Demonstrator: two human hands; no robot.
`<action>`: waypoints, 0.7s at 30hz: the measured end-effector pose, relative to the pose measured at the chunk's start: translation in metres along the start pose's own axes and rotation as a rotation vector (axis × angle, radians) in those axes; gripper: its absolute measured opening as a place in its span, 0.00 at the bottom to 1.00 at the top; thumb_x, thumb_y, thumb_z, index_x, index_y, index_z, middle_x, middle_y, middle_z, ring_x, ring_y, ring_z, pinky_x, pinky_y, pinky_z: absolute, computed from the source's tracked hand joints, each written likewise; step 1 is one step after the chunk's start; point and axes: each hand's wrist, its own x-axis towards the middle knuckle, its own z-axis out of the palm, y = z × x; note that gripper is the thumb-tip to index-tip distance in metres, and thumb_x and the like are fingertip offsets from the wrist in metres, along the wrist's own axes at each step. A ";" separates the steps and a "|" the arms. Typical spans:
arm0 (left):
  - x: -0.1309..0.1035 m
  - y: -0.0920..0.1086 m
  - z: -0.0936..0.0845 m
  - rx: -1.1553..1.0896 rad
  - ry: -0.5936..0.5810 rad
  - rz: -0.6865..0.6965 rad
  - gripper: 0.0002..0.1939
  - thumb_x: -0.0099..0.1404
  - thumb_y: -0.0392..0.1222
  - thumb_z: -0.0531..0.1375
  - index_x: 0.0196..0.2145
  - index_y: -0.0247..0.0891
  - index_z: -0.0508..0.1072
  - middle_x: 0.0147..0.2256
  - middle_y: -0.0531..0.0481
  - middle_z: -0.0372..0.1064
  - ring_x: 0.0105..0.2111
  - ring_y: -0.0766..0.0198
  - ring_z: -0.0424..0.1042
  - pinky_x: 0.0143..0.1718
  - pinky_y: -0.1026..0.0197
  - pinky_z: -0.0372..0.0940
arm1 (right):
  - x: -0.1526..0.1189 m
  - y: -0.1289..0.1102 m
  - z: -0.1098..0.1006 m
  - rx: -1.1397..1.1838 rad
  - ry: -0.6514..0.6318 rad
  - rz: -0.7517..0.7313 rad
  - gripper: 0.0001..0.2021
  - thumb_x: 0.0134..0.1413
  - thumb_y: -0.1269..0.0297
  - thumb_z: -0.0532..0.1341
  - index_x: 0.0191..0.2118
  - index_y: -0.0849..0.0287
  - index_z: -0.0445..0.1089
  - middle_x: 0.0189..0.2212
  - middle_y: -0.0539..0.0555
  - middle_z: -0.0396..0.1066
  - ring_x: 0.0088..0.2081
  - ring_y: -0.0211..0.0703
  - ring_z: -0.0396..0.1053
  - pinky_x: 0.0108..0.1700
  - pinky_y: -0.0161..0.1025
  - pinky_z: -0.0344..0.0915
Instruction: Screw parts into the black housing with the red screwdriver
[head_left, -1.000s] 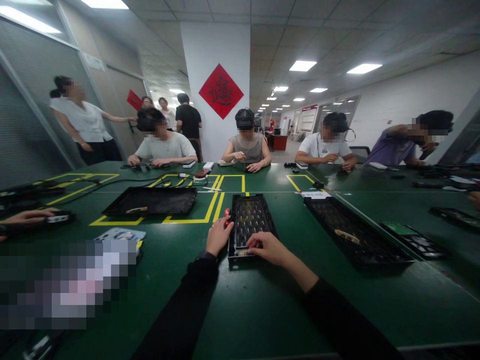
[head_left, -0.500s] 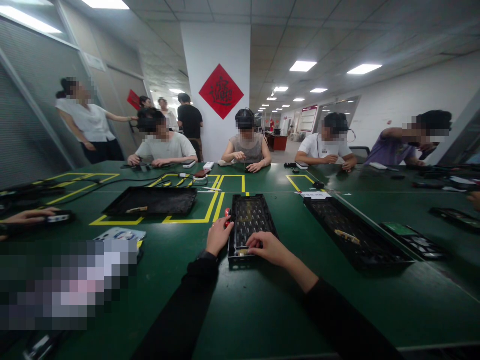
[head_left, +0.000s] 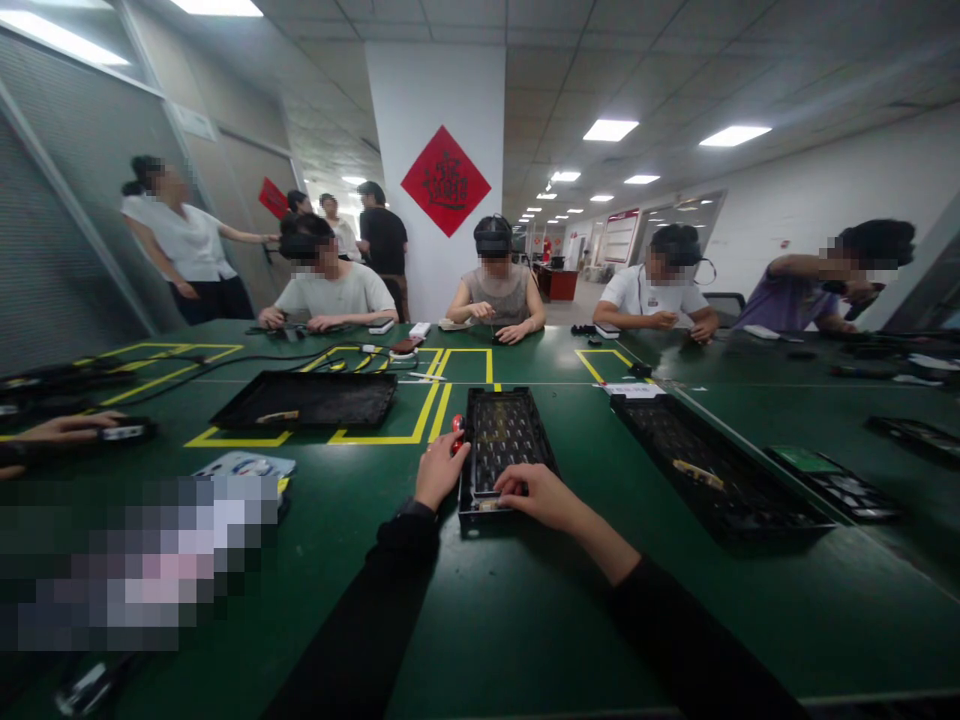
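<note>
A narrow black tray (head_left: 510, 398) lies lengthwise before me, with rows of small pale metal-looking pieces in its dark bed. My left hand (head_left: 437, 470) is closed at the tray's left wall, fingers and thumb against it. Beside those fingers sits a small red thing (head_left: 457, 424), partly covered, its kind unclear. Over the tray's near end, my right hand (head_left: 536, 493) has its fingers curled together in a pinch. Whatever they hold is hidden. A small yellowish piece (head_left: 487, 504) lies in the near end, just left of the right fingertips.
Black trays stand left (head_left: 337, 400) and right (head_left: 750, 490), each with a small tan piece inside. A green-and-black board (head_left: 810, 462) lies farther right. At the left, another person's hand (head_left: 71, 430) rests on a dark device. People sit across the green table (head_left: 525, 620).
The view has shifted very slightly. Both hands keep nearly the same places on the tray, and nothing has visibly been picked up or let go.
</note>
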 end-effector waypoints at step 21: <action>-0.001 0.001 -0.001 0.010 -0.003 0.010 0.19 0.62 0.49 0.50 0.48 0.41 0.67 0.48 0.46 0.66 0.48 0.58 0.64 0.49 0.55 0.58 | 0.000 0.003 0.000 -0.176 0.002 -0.035 0.08 0.50 0.61 0.61 0.32 0.59 0.75 0.29 0.51 0.73 0.30 0.37 0.66 0.35 0.34 0.59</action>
